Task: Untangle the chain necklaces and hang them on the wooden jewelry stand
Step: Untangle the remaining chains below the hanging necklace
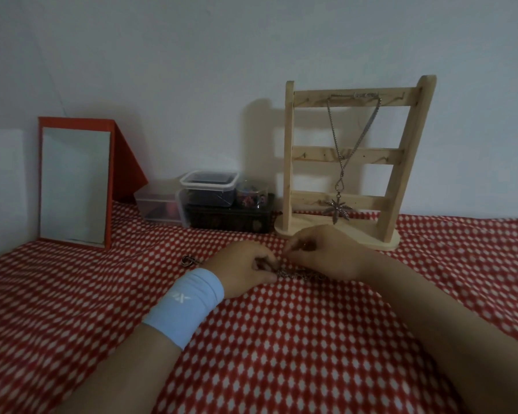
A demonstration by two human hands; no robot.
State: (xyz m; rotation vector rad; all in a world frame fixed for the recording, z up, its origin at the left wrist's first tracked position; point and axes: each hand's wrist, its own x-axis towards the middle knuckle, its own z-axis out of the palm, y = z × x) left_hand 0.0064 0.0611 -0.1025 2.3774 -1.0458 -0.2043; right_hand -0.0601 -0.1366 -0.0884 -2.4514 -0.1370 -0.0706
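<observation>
On the red dotted cloth (281,339), the left hand (245,267) pinched the tangled chains (296,274) lying between both hands, near the middle — the right hand (320,252) bunched its fingertips just above them, on what I could not tell — while one necklace (338,162) hung on the stand (398,162) just beyond.

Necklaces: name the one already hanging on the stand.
The leaf-pendant necklace, hung from the top rail of the wooden stand; the other chains lie tangled on the red cloth.
</observation>
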